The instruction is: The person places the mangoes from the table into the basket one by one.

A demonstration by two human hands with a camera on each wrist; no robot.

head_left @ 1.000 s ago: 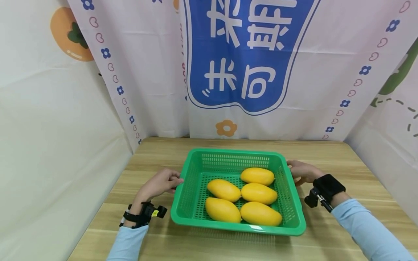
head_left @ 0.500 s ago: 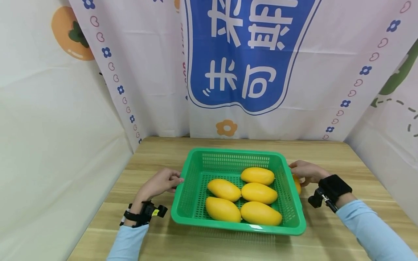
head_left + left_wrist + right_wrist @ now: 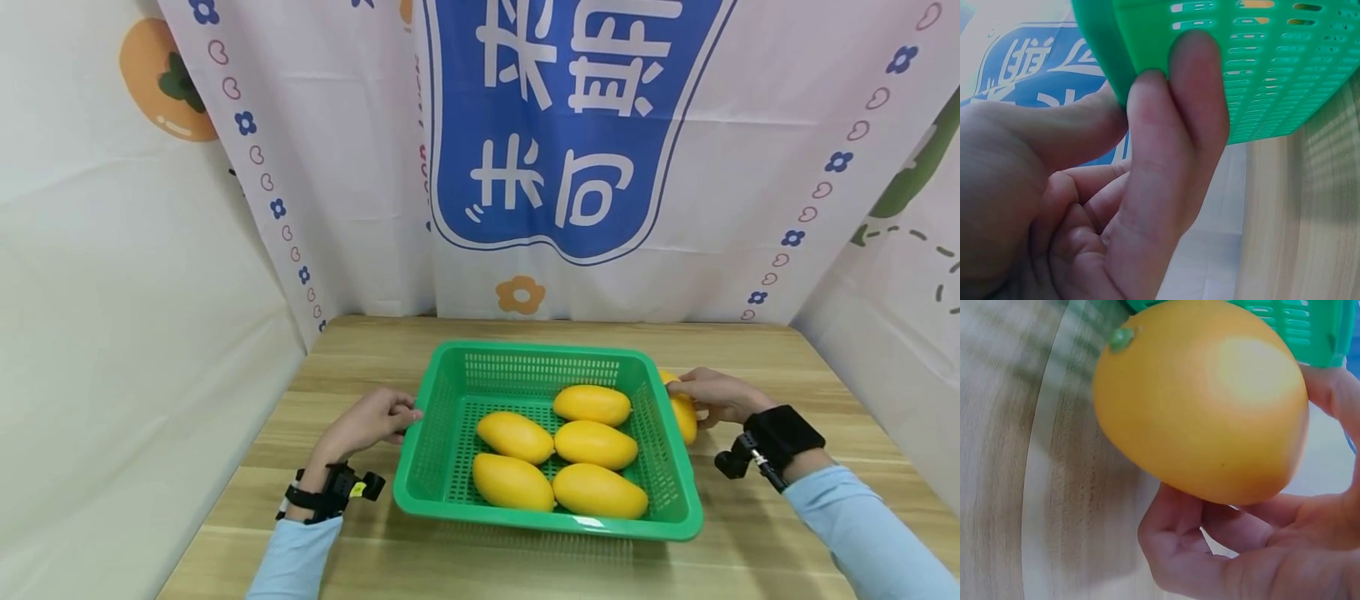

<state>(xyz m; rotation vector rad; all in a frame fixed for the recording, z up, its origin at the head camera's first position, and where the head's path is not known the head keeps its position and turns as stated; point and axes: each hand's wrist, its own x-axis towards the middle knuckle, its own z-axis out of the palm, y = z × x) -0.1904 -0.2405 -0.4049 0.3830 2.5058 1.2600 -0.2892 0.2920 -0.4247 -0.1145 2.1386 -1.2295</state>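
A green plastic basket (image 3: 540,349) with slotted walls is in the middle of the head view, with several yellow mangoes (image 3: 595,444) lying in it. My left hand (image 3: 367,422) pinches the basket's left rim; in the left wrist view the thumb is on one side of the rim and two fingers (image 3: 1160,131) press the slotted wall. Just outside the right rim, my right hand (image 3: 718,395) grips another mango (image 3: 1200,403), partly hidden behind the rim in the head view. The right wrist view shows its green stem end and fingers curled against its underside.
A wooden table (image 3: 360,350) lies under the basket, with a shadow below the basket's front. Printed white cloth (image 3: 360,167) hangs behind and on both sides. Each wrist wears a black camera strap (image 3: 783,435).
My right hand has moved rightward from the basket's right rim, and the mango it holds has come into view beside the rim. Left hand and basket stay put.
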